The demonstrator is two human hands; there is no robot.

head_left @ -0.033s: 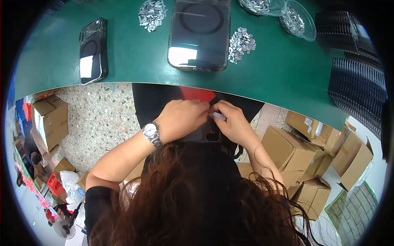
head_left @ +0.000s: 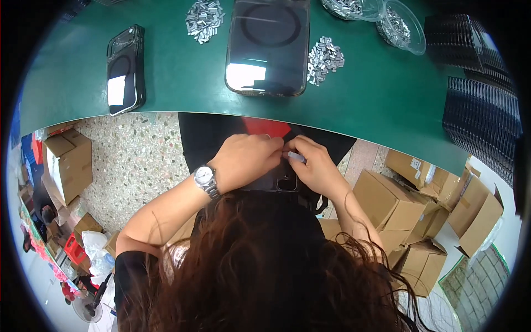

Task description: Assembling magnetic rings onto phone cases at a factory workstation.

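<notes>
Over my lap, just below the table's edge, both hands meet at their fingertips. My left hand [head_left: 246,157] is closed, its fingers curled in and their tips hidden; what they pinch I cannot make out. My right hand [head_left: 319,169] grips a slim, pale, pen-like tool [head_left: 296,157] between thumb and fingers, its tip pointing toward the left fingertips. Beneath the hands lies a dark, see-through phone case [head_left: 285,182] with a camera cutout, partly covered by my hands and hair. Red material [head_left: 266,126] shows on the black cloth beyond them.
On the green table [head_left: 182,88] stand a phone-case stack [head_left: 266,55] and another on the left [head_left: 125,72]. Small silver pieces lie in piles [head_left: 204,21] [head_left: 325,61] and clear tubs [head_left: 395,27]. Tall case stacks [head_left: 480,110] line the right; cardboard boxes [head_left: 381,202] sit below.
</notes>
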